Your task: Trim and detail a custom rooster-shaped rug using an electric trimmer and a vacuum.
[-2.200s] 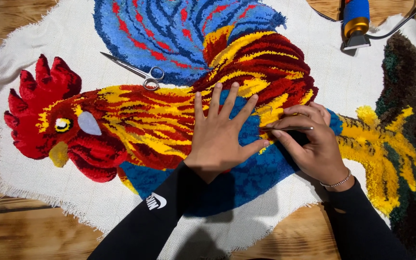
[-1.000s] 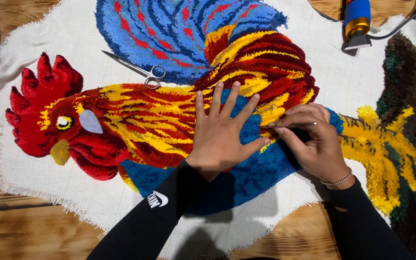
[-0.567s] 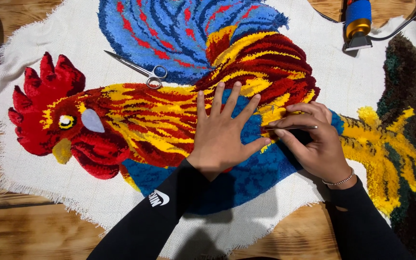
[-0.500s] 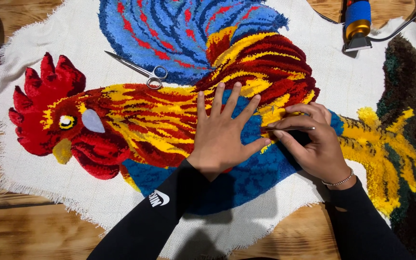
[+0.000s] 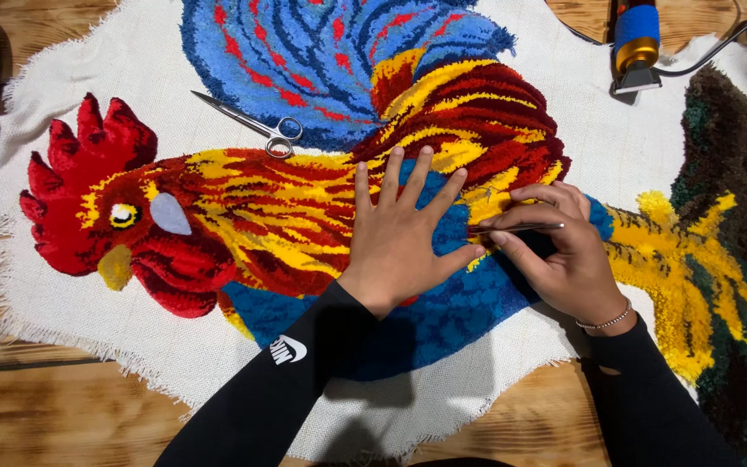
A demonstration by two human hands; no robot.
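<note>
A tufted rooster rug [image 5: 244,216] in red, yellow and blue lies on white backing cloth [image 5: 62,294]. My left hand [image 5: 404,229] presses flat on the rooster's blue and yellow body, fingers spread. My right hand [image 5: 559,255] is beside it to the right, pinching a thin metal tool [image 5: 516,228], perhaps tweezers. The tool's tip points left at the yellow pile by my left thumb.
Steel scissors [image 5: 257,125] lie on the rug above the rooster's neck. A blue and gold power tool [image 5: 635,43] with a cord rests at the top right. Dark brown and green tufting [image 5: 737,216] fills the right edge. A wooden floor [image 5: 71,415] shows below the cloth.
Both hands stay in nearly the same place. My right hand's fingers shift slightly as the tool works at the same spot in the pile.
</note>
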